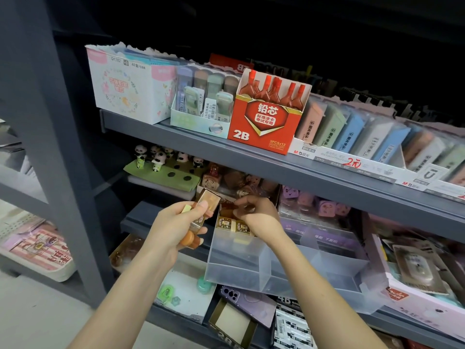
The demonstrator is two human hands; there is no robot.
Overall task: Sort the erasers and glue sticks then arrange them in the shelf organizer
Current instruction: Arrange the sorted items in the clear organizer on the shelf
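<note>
My left hand grips a bundle of small brown and gold erasers, with a yellow piece and round orange ones sticking out. My right hand reaches into the back of a clear plastic organizer tray and pinches a small brown eraser there. Two gold-wrapped erasers lie inside the tray under that hand. Behind the tray, more brown character erasers sit in a box on the middle shelf.
The upper shelf holds a red 2B lead box, pastel lead cases and flat eraser packs. Panda figures stand at the left. Purple erasers are at the right. Boxes and a phone case lie below.
</note>
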